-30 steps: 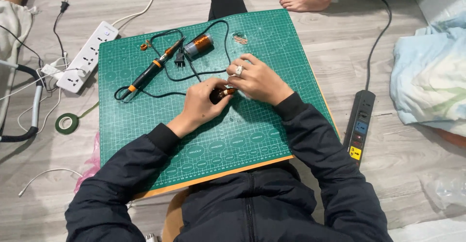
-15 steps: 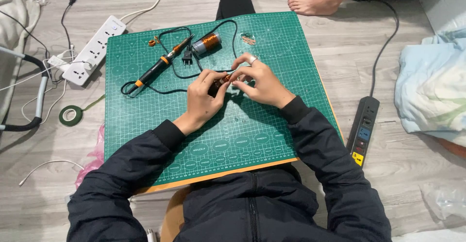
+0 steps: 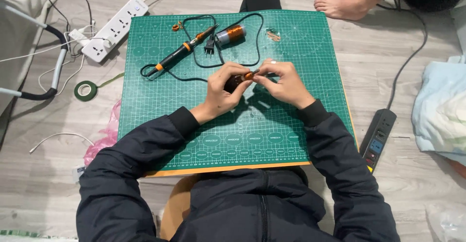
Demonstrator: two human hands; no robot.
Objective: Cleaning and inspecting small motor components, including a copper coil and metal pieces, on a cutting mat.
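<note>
Compared to a moment ago the hands have shifted a bit toward the middle of the green cutting mat [image 3: 291, 140] and the small dark part is now pinched between both of them instead of tucked under the right one.

Going left to right: off the mat's left edge, on the wood floor, there's a white power strip [image 3: 115, 27] near the far left corner, a roll of green tape [image 3: 86, 90] lower down, and a bit of pink plastic [image 3: 104, 142] by the near left corner. On the mat, toward the far edge, a soldering iron [image 3: 180, 52] with a black and orange handle lies at an angle, its black cord looping round a plug, and just right of that a spool of copper wire [image 3: 230, 34] lies on its side.

The left hand [image 3: 221, 92] has its grip closed around the small dark cylindrical part [image 3: 236, 81], fingers curled over it. The part sits right between the two hands, about mid-mat. The right hand [image 3: 285, 83] pinches the orange tip end of it with fingertips, a ring showing on one finger.

Further right, off the mat's right edge, a black power strip [image 3: 377, 137] lies on the floor, and someone else's bare foot [image 3: 340, 5] is past the far right corner.
</note>
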